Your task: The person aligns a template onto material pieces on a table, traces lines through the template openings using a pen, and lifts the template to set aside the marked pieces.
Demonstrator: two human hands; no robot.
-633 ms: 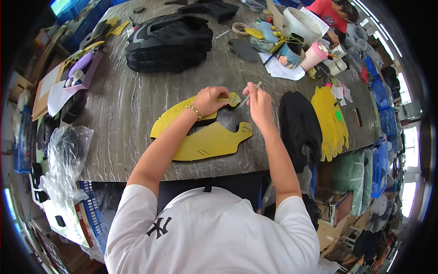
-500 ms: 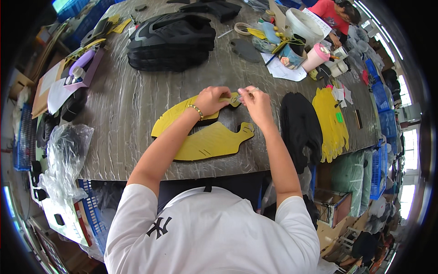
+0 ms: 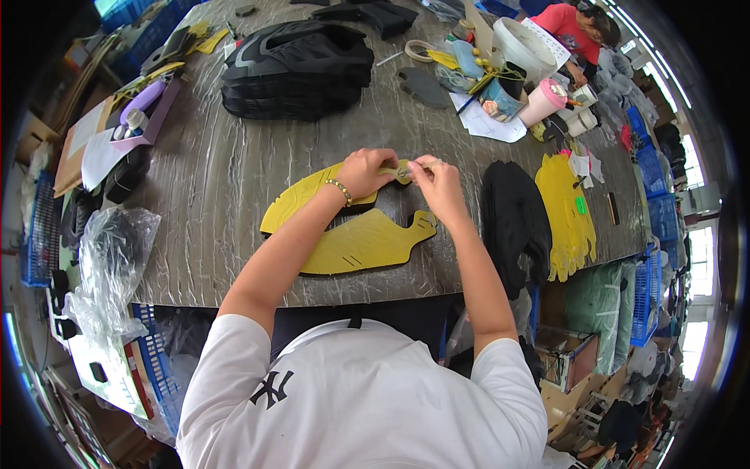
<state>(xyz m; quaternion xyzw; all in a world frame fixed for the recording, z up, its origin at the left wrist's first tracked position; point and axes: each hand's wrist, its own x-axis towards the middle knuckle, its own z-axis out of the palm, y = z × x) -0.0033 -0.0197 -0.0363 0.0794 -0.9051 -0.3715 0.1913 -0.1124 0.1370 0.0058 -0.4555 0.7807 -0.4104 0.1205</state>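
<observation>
A curved yellow shoe-upper piece [image 3: 303,197], with a dark edge beneath it, lies in the middle of the table. My left hand [image 3: 366,173] rests across its upper part, fingers closed on its narrow right end. My right hand [image 3: 439,187] pinches at the tip of that same end, thumb and fingertips together. Anything small between those fingertips is too fine to make out. Nearer to me lies a second yellow shoe-upper piece [image 3: 363,244] with short dark slits and a hooked right end; neither hand is on it.
Black shoe pieces [image 3: 293,74] form a thick stack at the far left. To my right lie a black pile [image 3: 512,211] and a yellow pile [image 3: 566,211]. A pink cup [image 3: 543,102] and white bucket [image 3: 525,48] stand far right, near a person in red [image 3: 564,27].
My right hand has come down slightly, its fingertips now closer to the tip of the upper yellow piece. My left hand stays nearly in place.
</observation>
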